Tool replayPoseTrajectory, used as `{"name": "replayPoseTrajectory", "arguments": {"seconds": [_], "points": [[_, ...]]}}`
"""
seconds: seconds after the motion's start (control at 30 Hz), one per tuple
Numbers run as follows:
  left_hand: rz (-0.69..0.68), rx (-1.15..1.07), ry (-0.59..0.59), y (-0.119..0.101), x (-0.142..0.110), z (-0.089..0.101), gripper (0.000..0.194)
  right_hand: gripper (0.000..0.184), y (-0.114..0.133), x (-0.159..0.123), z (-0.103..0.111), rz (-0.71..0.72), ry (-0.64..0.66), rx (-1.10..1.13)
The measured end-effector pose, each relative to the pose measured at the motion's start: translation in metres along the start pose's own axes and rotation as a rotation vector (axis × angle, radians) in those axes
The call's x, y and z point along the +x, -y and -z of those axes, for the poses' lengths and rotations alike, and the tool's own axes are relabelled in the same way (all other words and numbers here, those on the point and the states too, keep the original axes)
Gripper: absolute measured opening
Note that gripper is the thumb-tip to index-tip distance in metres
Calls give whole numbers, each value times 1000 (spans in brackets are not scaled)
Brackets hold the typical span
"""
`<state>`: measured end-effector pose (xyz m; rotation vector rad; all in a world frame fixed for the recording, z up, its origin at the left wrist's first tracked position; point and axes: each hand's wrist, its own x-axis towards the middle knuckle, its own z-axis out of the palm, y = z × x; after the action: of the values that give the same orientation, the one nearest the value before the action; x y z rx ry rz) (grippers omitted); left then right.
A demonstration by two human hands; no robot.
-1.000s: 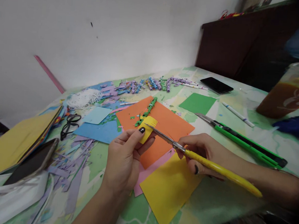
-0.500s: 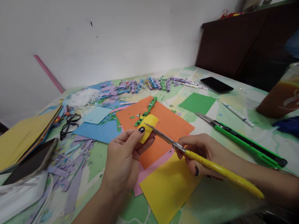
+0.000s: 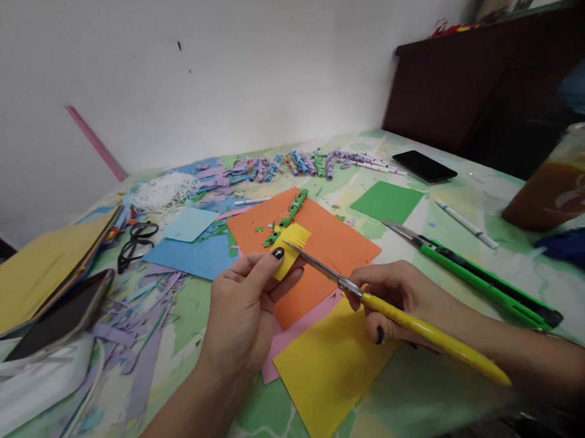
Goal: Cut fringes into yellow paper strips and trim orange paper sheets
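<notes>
left hand (image 3: 243,312): thumb and fingers pinched together on the small yellow piece (image 3: 293,241), its far edge snipped into fringe
small yellow piece: in front of the orange sheet (image 3: 341,232), near the green paper roll (image 3: 297,206)
right hand (image 3: 402,287): fingers curled snugly round the yellow-handled scissors (image 3: 430,329)
blades (image 3: 319,265): tips on the piece, just beside the left thumb; how far parted, i cannot tell
slip risk: a loose pinch could let the paper turn, sending the tips into that thumb
green cutter (image 3: 488,286): blade out on the tabletop (image 3: 389,412); a careless sweep of the right forearm could catch it
</notes>
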<state>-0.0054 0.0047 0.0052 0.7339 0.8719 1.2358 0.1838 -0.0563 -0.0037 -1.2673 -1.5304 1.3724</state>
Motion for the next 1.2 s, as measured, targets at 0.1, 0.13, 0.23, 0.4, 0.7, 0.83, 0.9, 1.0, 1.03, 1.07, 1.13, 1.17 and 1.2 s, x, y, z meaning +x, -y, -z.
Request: {"name": "replayPoseTrajectory", "arguments": {"seconds": [0.1,0.13,0.23,0.4,0.7,0.83,0.9,1.0,1.03,1.07,1.13,1.17,1.2], "points": [[-11,-10,5,0,0,0,7,47,0,0,0,1,-18,-20],[-12,-13,6,0,0,0,7,48,0,0,0,3,-19,-33],[-11,-17,-1,0,0,0,8,50,0,0,1,9,-21,-62],[-5,-8,-1,0,0,0,9,50,0,0,0,13,-25,-83],[2,-20,-4,0,0,0,8,46,0,1,1,14,-34,-118],[-1,-21,7,0,0,-1,7,46,-2,0,0,17,1,4],[2,-20,12,0,0,-1,8,48,-2,-1,-1,26,23,41],[2,-19,13,0,0,-1,11,50,-1,-1,0,47,39,30],[0,-18,13,0,0,-1,11,50,-1,-1,1,49,40,22],[-1,-16,12,0,0,-1,10,51,-1,-2,1,50,38,13],[-2,-10,9,0,0,0,8,51,-1,-2,1,49,37,8],[-2,-8,8,0,0,0,8,51,-1,-2,1,48,38,14],[-3,-7,9,0,0,0,8,51,-2,-1,1,45,39,24]]}}
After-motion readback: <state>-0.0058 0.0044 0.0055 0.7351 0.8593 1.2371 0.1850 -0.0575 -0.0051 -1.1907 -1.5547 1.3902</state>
